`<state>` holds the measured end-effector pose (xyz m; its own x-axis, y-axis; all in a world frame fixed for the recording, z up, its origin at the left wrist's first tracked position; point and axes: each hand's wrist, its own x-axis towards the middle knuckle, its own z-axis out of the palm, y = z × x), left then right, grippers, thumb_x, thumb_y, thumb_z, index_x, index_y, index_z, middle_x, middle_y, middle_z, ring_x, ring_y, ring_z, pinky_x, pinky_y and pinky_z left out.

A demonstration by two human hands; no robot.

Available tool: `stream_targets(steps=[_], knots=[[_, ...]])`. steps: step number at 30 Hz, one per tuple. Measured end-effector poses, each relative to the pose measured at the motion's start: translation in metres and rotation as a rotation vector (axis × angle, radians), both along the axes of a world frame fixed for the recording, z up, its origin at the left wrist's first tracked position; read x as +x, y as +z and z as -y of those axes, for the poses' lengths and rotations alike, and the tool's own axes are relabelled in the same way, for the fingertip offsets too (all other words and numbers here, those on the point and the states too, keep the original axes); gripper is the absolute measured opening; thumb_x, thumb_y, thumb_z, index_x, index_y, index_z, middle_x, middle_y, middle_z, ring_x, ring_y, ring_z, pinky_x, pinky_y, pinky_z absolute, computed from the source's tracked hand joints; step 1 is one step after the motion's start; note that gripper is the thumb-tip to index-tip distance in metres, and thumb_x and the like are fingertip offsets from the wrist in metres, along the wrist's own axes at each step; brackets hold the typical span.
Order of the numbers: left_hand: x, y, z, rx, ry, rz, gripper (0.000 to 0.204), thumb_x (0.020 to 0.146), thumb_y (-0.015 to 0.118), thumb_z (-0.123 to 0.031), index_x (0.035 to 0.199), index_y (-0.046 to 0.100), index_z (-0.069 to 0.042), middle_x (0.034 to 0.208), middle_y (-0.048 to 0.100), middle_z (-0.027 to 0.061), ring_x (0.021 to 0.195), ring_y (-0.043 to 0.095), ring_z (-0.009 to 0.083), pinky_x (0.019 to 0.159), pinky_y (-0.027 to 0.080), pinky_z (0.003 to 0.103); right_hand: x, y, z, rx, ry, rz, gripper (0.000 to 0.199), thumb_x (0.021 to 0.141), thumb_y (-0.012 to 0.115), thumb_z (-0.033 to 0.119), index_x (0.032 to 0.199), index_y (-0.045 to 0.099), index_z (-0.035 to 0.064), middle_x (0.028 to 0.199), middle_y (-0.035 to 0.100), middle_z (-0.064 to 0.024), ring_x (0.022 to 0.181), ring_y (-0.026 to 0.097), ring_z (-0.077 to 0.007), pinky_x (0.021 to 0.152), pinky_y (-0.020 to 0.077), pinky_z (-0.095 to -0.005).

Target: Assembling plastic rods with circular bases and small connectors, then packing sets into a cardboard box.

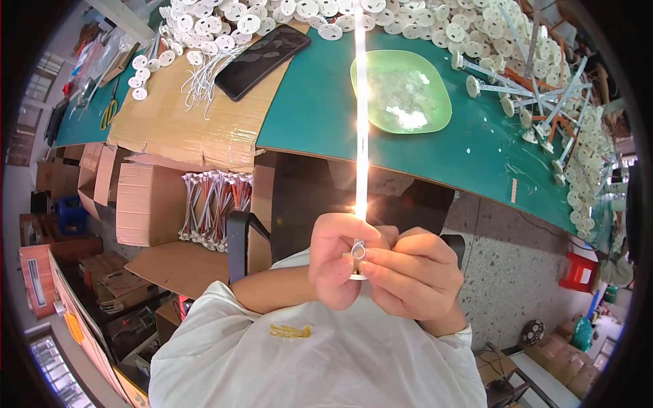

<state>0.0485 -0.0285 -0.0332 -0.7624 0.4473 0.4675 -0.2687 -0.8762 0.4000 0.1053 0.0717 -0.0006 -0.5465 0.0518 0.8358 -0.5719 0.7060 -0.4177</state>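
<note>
Green dish (441,109): white flakes (410,117) inside; open carton (144,204): packed strips (216,207); lit strip (361,136): before our chest, its foot pinched by our left hand (335,262) and right hand (416,275); teal table (306,115): near edge beyond our knuckles, open room left of the dish

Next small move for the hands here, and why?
I'd probably shift the right hand slightly aside for a clearer look: it and the left hand crowd the small ring at the base of the lit strip, covering part of the white disc below.
</note>
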Motion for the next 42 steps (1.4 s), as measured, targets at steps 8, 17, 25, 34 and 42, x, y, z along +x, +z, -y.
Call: stream_targets(steps=[8, 17, 25, 34, 42], knots=[[-0.076, -0.023, -0.024, -0.06, 0.339, -0.584, 0.042, 0.09, 0.053, -0.028, 0.116, 0.055, 0.006, 0.066, 0.054, 0.0107, 0.053, 0.045, 0.0194, 0.048, 0.035, 0.034, -0.03, 0.01, -0.021, -0.045, -0.025, 0.141, 0.025, 0.065, 0.08, -0.001, 0.089, 0.071, 0.0011, 0.086, 0.071, -0.0102, 0.066, 0.057, -0.0235, 0.055, 0.0467, -0.0329], [-0.156, -0.002, -0.039, -0.933, 0.537, -0.653, 0.016, 0.079, 0.061, 0.002, 0.095, 0.058, 0.001, 0.077, 0.058, 0.0134, 0.059, 0.053, 0.0264, 0.055, 0.043, 0.034, -0.107, 0.02, -0.098, 0.128, -0.41, 0.627, 0.021, 0.074, 0.074, 0.002, 0.094, 0.069, -0.0011, 0.082, 0.069, -0.0127, 0.067, 0.062, -0.0198, 0.061, 0.0489, -0.03], [-0.159, -0.006, -0.033, -0.806, 0.666, -0.825, 0.015, 0.076, 0.062, 0.005, 0.089, 0.06, 0.0, 0.068, 0.054, 0.0092, 0.055, 0.049, 0.0208, 0.051, 0.037, 0.03, -0.114, 0.018, -0.111, -0.096, -0.335, 0.818, 0.01, 0.078, 0.07, 0.002, 0.086, 0.07, -0.0041, 0.073, 0.069, -0.0093, 0.065, 0.064, -0.0138, 0.064, 0.0507, -0.0267], [-0.154, -0.006, -0.042, -0.834, 0.654, -0.939, 0.011, 0.076, 0.068, 0.004, 0.084, 0.062, -0.001, 0.066, 0.057, 0.0089, 0.054, 0.053, 0.0198, 0.05, 0.039, 0.03, -0.112, 0.019, -0.116, -0.259, -0.305, 0.813, 0.007, 0.078, 0.072, 0.002, 0.084, 0.072, -0.003, 0.073, 0.069, -0.0048, 0.065, 0.061, -0.0079, 0.06, 0.0475, -0.0227], [-0.138, 0.007, -0.042, -0.83, 0.619, -0.835, 0.012, 0.076, 0.075, -0.002, 0.085, 0.067, -0.001, 0.069, 0.062, 0.0107, 0.059, 0.06, 0.025, 0.053, 0.045, 0.033, -0.095, 0.025, -0.099, -0.726, -0.073, 0.721, 0.01, 0.083, 0.072, 0.002, 0.089, 0.07, -0.0062, 0.076, 0.07, -0.0078, 0.067, 0.066, -0.0102, 0.06, 0.0518, -0.0216]])
